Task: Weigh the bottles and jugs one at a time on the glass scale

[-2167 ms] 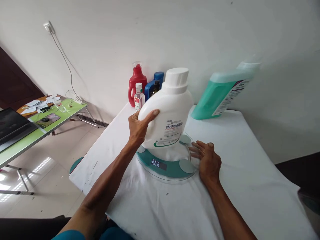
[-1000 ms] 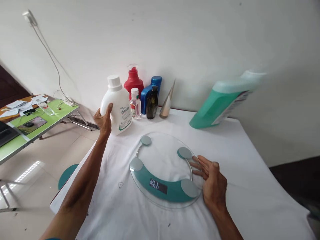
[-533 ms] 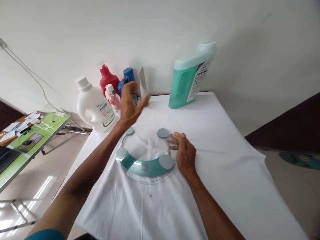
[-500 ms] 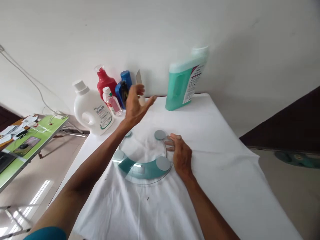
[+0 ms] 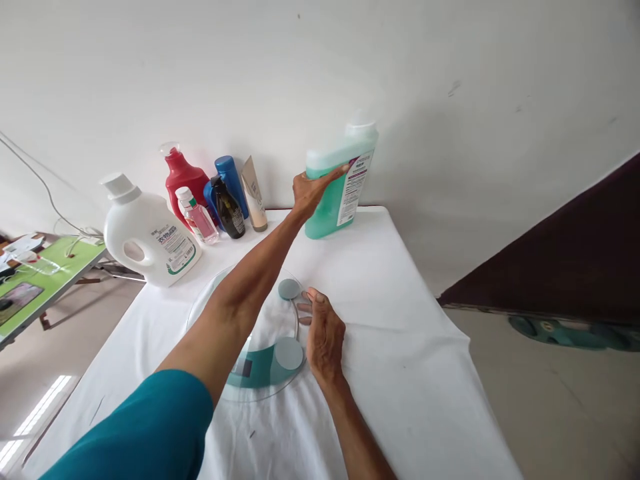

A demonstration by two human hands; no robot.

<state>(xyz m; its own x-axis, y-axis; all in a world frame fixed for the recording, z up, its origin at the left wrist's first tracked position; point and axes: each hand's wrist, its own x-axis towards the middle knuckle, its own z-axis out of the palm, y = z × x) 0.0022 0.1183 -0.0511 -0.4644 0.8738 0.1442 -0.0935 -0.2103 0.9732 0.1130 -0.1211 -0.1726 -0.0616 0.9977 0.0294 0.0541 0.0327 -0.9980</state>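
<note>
My left hand (image 5: 313,190) is at the left side of a large green liquid bottle (image 5: 327,207), its thumb lying across the front and its other fingers curled out of sight; it grips the bottle, which stands upright against the wall. A round glass bathroom scale (image 5: 260,367) with grey pads and a teal band lies on the white cloth, partly covered by my left forearm. At the scale's right rim is my right hand (image 5: 325,333), fingers curled around the glass edge, some showing faintly through it.
Left of the green bottle stand a beige tube (image 5: 254,197), a dark bottle (image 5: 229,210), a blue bottle (image 5: 230,180), a small pink bottle (image 5: 197,217), a red bottle (image 5: 184,173) and a white detergent jug (image 5: 150,233). A green table (image 5: 55,273) is further left.
My left hand has moved right, from in front of the tube to the green bottle, and closed on it. My right hand stays at the scale's rim. The view has shifted right.
</note>
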